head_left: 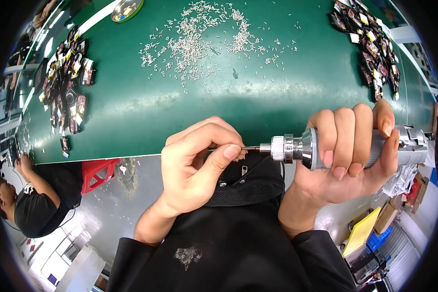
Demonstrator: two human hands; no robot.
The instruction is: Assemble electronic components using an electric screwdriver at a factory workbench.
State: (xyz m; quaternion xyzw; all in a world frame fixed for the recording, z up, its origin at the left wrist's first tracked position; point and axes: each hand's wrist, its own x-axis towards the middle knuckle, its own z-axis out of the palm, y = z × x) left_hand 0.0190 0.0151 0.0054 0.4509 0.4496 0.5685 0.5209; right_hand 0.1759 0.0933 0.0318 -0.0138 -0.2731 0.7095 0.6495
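Observation:
My right hand (345,151) is wrapped around a grey electric screwdriver (306,152), held level with its silver front collar facing left. A thin bit (251,148) sticks out of the collar. Thumb and fingers of my left hand (192,163) pinch the bit near its tip, so the very end is hidden. Both hands are in front of my body, by the near edge of the green table (277,104). Beyond them, many small silver screw-like pieces (192,46) lie scattered on the tabletop.
Heaps of small dark parts with white and yellow tags lie at left (65,92) and right (374,53). A round dish (126,9) stands at the far left. Under my hands is a black bag (248,182). A person (39,199) sits at left near a red stool (98,173).

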